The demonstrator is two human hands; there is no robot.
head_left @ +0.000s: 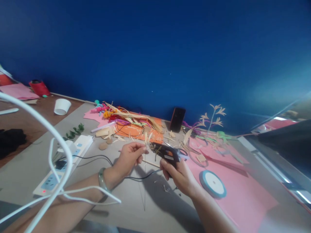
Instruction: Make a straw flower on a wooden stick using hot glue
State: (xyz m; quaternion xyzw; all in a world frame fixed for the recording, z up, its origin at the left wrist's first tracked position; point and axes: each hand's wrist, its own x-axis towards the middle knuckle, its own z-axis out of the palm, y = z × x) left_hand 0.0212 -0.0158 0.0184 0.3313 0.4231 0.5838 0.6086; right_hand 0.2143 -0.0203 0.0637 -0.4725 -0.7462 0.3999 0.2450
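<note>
Cord (70,158), white and looped, in front of a white cup (62,106) and over a power strip (76,152) with a small red light, a leafy sprig (74,131) lying just beside it. Next, a dark cable (102,157) running from the power strip toward the left wrist, best given plenty of slack. At center, before an orange sheet (131,131) strewn with pale husk strips, the left hand (128,158), thumb and forefinger pinched at the base of a pale petal cluster (146,137), a thin stem (145,197) hanging below. Just right of the petals, nozzle end toward them, what looks like a black glue gun (168,152), wrapped in the grasp of the right hand (175,173); cannot tell whether nozzle and petals touch, or whether the trigger is squeezed. For a neat bond, in all likelihood: pinch low and steady, fingertips well back from a probably hot tip; brace the right wrist; lay a small dot rather than a blob; twist the nozzle away to break stray threads; hold motionless until set. Farther right, a dark phone (178,119) propped upright near the blue wall, scissors (184,155) beside the gun, a standing stalk of husk blooms (212,118) and a blue-edged roll (213,183) on pink paper (247,200).
</note>
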